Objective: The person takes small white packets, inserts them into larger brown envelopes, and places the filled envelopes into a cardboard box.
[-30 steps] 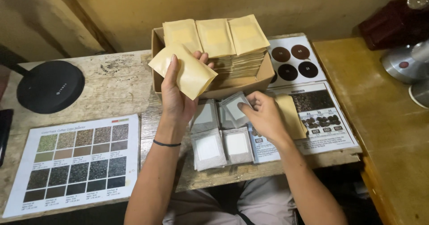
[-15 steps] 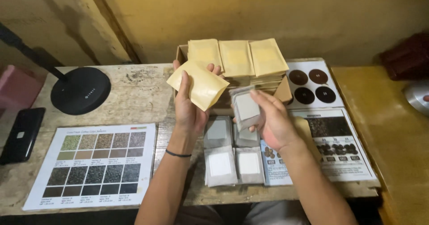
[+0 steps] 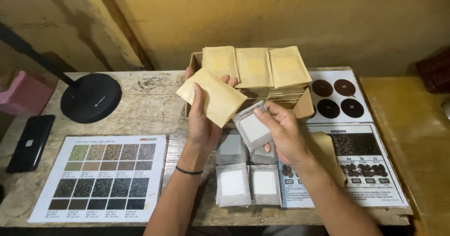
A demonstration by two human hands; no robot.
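Since half a second ago, my right hand (image 3: 281, 130) has carried the grey filter sachet (image 3: 254, 127) down and leftward, so its corner now sits just under the lower edge of the tan pouch (image 3: 216, 94); the pouch itself has hardly shifted.

Left hand (image 3: 202, 119): closed on the tan pouch, thumb across the front face, fingers behind, fingertips showing over the top edge. The pouch is tilted with its lower end toward the sachet, which I judge keeps one end facing my right hand. Whether that end is open I cannot tell.

Right hand: pinching the sachet by its upper edge between thumb and fingers, white panel facing up. The sachet is clear of the table and tilted toward the pouch.

Layout: the cardboard box (image 3: 304, 107) behind my hands holds tan pouches stacked in rows, three fanned on top, within easy reach of the left hand. Four more grey sachets (image 3: 248, 182) lie in a block on the wooden table (image 3: 150, 104), directly below the right hand. One loose tan pouch lies under my right forearm, on the bean chart (image 3: 365, 165).

Off to the left and untouched: colour chart (image 3: 101, 177), black lamp base (image 3: 90, 97), phone (image 3: 30, 142).
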